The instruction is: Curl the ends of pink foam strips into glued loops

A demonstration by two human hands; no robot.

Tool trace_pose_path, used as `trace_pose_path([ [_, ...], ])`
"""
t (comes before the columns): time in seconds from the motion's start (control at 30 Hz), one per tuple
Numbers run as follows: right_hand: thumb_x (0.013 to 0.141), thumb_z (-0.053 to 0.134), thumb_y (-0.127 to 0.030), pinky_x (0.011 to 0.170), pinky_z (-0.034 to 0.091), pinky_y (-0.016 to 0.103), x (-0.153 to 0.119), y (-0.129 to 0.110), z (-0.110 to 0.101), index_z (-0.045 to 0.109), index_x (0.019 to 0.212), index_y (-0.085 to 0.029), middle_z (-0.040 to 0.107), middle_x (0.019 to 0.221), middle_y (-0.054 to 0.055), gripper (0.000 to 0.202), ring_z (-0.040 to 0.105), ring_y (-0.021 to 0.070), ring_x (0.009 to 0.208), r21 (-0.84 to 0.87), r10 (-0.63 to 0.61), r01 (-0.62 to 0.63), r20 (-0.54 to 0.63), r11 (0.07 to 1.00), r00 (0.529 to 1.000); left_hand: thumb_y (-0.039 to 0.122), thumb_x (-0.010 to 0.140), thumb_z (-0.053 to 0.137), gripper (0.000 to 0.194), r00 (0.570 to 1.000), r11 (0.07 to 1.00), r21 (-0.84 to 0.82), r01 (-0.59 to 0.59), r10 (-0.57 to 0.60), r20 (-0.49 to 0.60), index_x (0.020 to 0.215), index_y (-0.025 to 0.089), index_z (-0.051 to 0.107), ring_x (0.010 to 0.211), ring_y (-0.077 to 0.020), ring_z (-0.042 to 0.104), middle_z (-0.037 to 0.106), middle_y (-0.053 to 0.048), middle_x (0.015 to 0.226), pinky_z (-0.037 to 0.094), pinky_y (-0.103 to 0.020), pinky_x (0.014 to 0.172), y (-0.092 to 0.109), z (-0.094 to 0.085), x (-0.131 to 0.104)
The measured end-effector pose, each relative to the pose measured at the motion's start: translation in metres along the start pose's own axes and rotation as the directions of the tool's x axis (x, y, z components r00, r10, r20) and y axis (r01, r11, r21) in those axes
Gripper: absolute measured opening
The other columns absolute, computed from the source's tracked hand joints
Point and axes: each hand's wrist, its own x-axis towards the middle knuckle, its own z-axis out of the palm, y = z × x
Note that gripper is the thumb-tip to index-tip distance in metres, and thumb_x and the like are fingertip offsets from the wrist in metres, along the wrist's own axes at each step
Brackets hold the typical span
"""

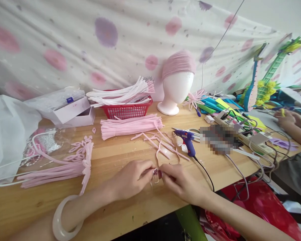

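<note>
My left hand (134, 177), with a pale bangle (61, 219) on its wrist, is closed in a pinch above the table's front part. My right hand (179, 180) pinches at the same spot, its fingertips meeting the left ones. Between them is something small, mostly hidden by the fingers; thin pale strands (155, 182) hang just below. Right beyond the fingertips lie loose pink pipe cleaners (155, 144), some bent. A purple hot glue gun (187, 140) rests to their right. Farther back is a thick bundle of pink pipe cleaners (130, 126).
A red basket (130, 110) holds white and pink pipe cleaners. Beside it stands a foam head (178, 87) with a pink covering. Shaped pink pieces (82, 157) lie left, near white boxes (72, 112). Cables and a power strip (253, 142) are right, near another person's hands (288, 118).
</note>
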Motion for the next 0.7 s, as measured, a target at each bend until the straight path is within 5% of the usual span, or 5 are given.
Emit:
trace_pose_path([
  [0.17, 0.081, 0.050, -0.031, 0.041, 0.016, 0.021, 0.007, -0.003, -0.002, 0.051, 0.065, -0.018, 0.023, 0.045, -0.011, 0.020, 0.016, 0.0058, 0.040, 0.684, 0.375, -0.430, 0.240, 0.589, 0.895, 0.013, 0.094, 0.041, 0.022, 0.807, 0.462, 0.802, -0.378, 0.589, 0.040, 0.094, 0.018, 0.063, 0.079, -0.0195, 0.055, 0.064, -0.005, 0.083, 0.039, -0.038, 0.080, -0.012, -0.001, -0.001],
  [0.27, 0.076, 0.055, -0.029, 0.039, 0.010, 0.020, 0.009, -0.006, 0.000, 0.050, 0.061, -0.018, 0.018, 0.044, -0.013, 0.019, 0.008, 0.0042, 0.040, 0.778, 0.397, -0.488, 0.334, 0.395, 0.855, 0.011, 0.092, 0.042, 0.021, 0.796, 0.487, 0.778, -0.397, 0.604, 0.028, 0.089, 0.016, 0.062, 0.080, -0.0194, 0.054, 0.064, -0.005, 0.079, 0.038, -0.039, 0.084, -0.011, -0.002, -0.002],
  [0.43, 0.082, 0.047, -0.030, 0.042, 0.019, 0.022, 0.004, -0.011, 0.003, 0.051, 0.066, -0.018, 0.029, 0.046, -0.009, 0.020, 0.022, 0.0066, 0.040, 0.630, 0.280, -0.278, 0.099, 0.725, 0.955, 0.019, 0.092, 0.040, 0.025, 0.966, 0.964, 0.124, -0.235, 0.246, -0.085, 0.078, 0.017, 0.061, 0.072, -0.0154, 0.052, 0.060, -0.001, 0.072, 0.040, -0.033, 0.076, 0.005, 0.002, -0.003],
  [0.53, 0.084, 0.046, -0.021, 0.052, 0.027, 0.024, -0.003, -0.009, 0.003, 0.047, 0.066, -0.019, 0.040, 0.057, -0.003, 0.018, 0.034, 0.0099, 0.051, 0.142, 0.002, 0.008, -0.067, 0.990, 0.998, 0.023, 0.088, 0.043, 0.022, 0.994, 0.878, -0.466, 0.108, -0.107, 0.028, 0.071, 0.018, 0.055, 0.066, -0.0134, 0.052, 0.056, 0.000, 0.068, 0.044, -0.028, 0.069, 0.007, 0.011, -0.002],
  [0.7, 0.084, 0.045, -0.016, 0.059, 0.029, 0.027, -0.015, -0.003, 0.009, 0.046, 0.071, -0.020, 0.047, 0.066, 0.000, 0.014, 0.038, 0.0133, 0.060, -0.149, -0.143, 0.134, -0.055, 0.980, 0.988, 0.023, 0.086, 0.045, 0.020, 0.981, 0.825, -0.531, 0.194, -0.149, 0.126, 0.069, 0.017, 0.054, 0.065, -0.0140, 0.055, 0.056, -0.001, 0.066, 0.045, -0.028, 0.067, 0.005, 0.016, -0.004],
])
